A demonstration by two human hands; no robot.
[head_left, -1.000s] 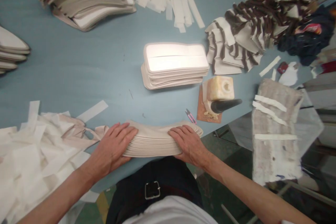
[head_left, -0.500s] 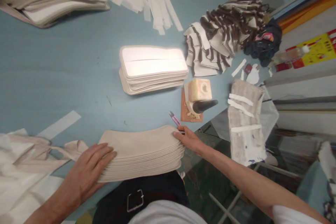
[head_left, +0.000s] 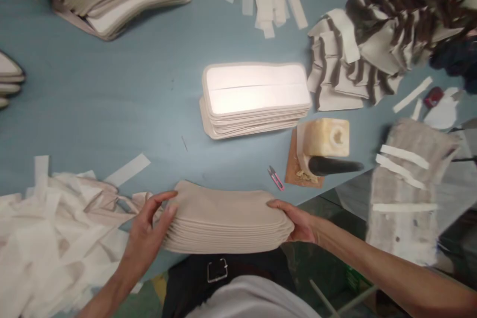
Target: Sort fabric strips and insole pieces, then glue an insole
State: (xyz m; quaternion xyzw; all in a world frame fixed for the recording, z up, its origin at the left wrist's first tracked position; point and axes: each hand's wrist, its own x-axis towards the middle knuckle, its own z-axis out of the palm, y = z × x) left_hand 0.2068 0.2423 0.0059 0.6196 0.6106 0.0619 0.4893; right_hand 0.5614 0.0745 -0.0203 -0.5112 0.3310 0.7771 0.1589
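Note:
A thick stack of beige fabric pieces lies at the near edge of the blue table, right in front of me. My left hand cups the stack's left end, fingers curled against its side. My right hand holds the right end, thumb on top and fingers under the edge. Both hands press the stack from its two ends.
A second stack with white facing sits in the middle. Small pink snips and a yellowish block with a black handle lie to the right. White paper strips pile up at left. Brown-trimmed pieces and a grey cloth lie at right.
Both hands have shifted from lying on top of the beige stack to gripping its two ends. The view has swung back left.

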